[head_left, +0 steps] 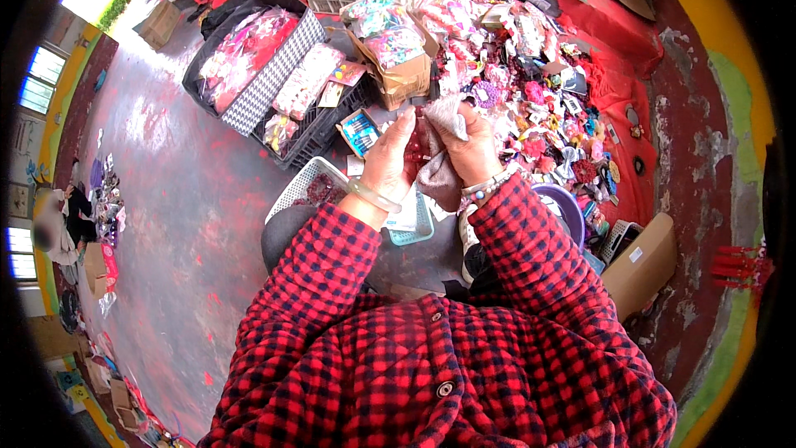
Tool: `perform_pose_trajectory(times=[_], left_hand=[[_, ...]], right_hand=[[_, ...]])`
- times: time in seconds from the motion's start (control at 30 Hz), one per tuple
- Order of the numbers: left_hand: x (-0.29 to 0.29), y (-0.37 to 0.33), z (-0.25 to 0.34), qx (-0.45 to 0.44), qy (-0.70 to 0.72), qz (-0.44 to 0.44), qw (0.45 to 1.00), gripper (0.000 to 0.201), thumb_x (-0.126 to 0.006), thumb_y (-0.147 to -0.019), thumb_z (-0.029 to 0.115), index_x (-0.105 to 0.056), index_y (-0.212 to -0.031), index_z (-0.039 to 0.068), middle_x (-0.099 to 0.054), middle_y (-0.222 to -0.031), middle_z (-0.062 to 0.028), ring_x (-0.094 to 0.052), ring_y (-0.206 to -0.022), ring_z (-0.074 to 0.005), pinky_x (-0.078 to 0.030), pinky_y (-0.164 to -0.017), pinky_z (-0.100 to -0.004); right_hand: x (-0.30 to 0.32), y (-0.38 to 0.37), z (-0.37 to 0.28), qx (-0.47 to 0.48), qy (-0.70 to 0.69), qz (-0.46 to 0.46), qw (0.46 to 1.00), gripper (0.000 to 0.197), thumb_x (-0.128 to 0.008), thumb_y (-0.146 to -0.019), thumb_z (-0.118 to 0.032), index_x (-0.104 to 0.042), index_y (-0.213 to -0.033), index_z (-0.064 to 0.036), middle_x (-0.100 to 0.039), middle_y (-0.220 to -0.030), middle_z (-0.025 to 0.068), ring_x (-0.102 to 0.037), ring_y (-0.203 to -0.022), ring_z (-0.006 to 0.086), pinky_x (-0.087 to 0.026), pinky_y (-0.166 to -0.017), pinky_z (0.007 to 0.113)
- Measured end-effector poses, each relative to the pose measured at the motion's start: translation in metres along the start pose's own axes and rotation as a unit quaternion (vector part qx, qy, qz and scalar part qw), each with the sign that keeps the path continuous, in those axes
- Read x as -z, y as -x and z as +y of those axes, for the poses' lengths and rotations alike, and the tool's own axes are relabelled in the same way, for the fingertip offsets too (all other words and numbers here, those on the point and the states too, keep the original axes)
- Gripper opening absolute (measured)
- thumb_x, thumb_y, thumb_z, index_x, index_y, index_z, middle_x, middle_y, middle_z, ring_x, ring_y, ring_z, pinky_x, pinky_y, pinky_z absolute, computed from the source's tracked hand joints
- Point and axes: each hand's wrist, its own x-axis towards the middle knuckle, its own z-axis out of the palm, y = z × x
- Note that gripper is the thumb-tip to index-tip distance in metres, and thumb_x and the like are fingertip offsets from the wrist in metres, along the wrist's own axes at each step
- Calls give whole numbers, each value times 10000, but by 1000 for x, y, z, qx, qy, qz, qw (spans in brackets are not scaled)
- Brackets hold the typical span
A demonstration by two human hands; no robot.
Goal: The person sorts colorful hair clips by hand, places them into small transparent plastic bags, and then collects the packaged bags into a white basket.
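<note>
Both hands are raised in front of me, close together. My left hand (390, 158) has its fingers curled round a dark red, shiny beaded piece (417, 145) whose exact kind I cannot make out. A greyish-pink cloth (442, 174) is gripped in my right hand (473, 149), hanging down and touching the red piece. Below my left hand sits a white plastic basket (286, 193) with similar dark red pieces (323, 189) in it. A light blue basket (421, 231) with white paper in it stands under my hands.
A large heap of hair ornaments (531, 91) spreads over red cloth ahead and right. Beyond my hands stand a cardboard box (406, 83), a black crate (311, 129) and a houndstooth bag (261, 95). A purple basin (570, 209) is at right; another person (58, 228) is far left.
</note>
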Motion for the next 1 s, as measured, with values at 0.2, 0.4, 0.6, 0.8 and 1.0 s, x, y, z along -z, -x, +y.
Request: perform_pose_trajectory(times=[0.2, 0.4, 0.6, 0.8, 1.0], left_hand=[[8, -1, -1, -30, -100, 28, 994, 183, -550, -877, 233, -583, -947, 67, -604, -878, -6, -572, -778, -94, -465, -708, -236], [22, -7, 6, -96, -104, 3, 990, 193, -514, -892, 247, -567, -883, 61, -588, -742, -31, -552, -652, -116, -447, -596, -234], [23, -8, 14, -107, -1, 32, 994, 229, -476, -905, 264, -552, -914, 48, -601, -788, -77, -570, -705, -167, -467, -651, -292], [6, 0, 19, 24, 17, -22, 999, 279, -513, -883, 287, -555, -907, 12, -596, -802, -76, -573, -723, -175, -477, -687, -296], [21, -5, 8, 90, -104, 3, 991, 239, -579, -850, 294, -566, -849, 55, -548, -697, -14, -527, -575, -105, -431, -523, -225]], right_hand=[[11, -6, -7, -123, 261, -37, 957, 325, -462, -920, -283, -595, -906, 13, -609, -762, 17, -521, -640, 65, -428, -576, 206], [6, 2, -15, -229, -145, -12, 963, 298, -500, -889, -250, -547, -1023, 12, -607, -863, 74, -578, -768, 151, -465, -675, 287], [6, 4, -20, -222, -179, -123, 950, 261, -541, -847, -98, -500, -1083, 6, -593, -934, 69, -585, -811, 153, -475, -718, 293], [5, 3, -24, -207, -90, -57, 973, 194, -534, -853, -138, -567, -943, 30, -610, -808, 51, -575, -723, 126, -464, -646, 273], [10, 0, -6, -88, 57, -62, 993, 258, -525, -868, -208, -592, -921, 36, -606, -775, 31, -549, -689, 100, -445, -613, 257]])
